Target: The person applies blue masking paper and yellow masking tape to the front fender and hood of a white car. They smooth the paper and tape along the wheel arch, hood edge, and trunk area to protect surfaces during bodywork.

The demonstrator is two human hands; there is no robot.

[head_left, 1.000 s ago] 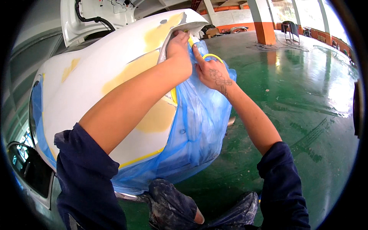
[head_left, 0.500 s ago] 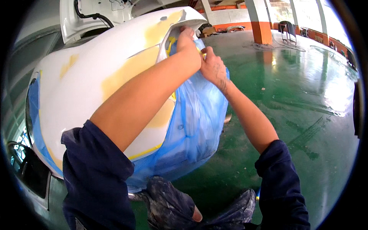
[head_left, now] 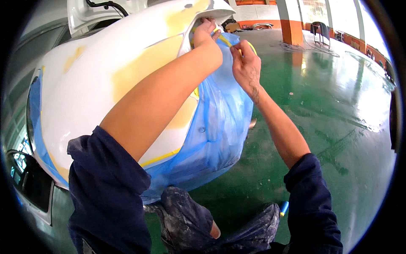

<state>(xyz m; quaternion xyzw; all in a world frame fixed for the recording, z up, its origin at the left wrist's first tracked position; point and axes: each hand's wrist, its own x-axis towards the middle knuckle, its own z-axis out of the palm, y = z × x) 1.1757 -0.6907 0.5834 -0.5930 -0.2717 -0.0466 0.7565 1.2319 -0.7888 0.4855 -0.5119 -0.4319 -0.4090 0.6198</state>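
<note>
My right hand [head_left: 246, 67] is closed on yellow masking tape [head_left: 225, 41], and a yellow curve of it shows behind the fingers. A short strip stretches from there to my left hand [head_left: 205, 30], whose thumb and fingers pinch at its other end inside the recess of a white car body panel [head_left: 89, 97]. Part of the left fingers is hidden in that recess. Sanded yellowish patches [head_left: 146, 70] mark the panel. Blue translucent masking film [head_left: 222, 122] hangs below both hands over the car's end, with yellow tape along part of its edge.
A blue roll with a yellow end [head_left: 284, 208] lies on the green floor [head_left: 304, 127] by my right leg. Farther off stand an orange-and-white pillar [head_left: 292, 31] and a dark chair [head_left: 320, 34], with cable on the floor. An opened white panel [head_left: 80, 17] rises at upper left.
My right hand has moved right and slightly down, away from the left, and the tape strip between them now shows. My left hand stays at the recess, its thumb now visible.
</note>
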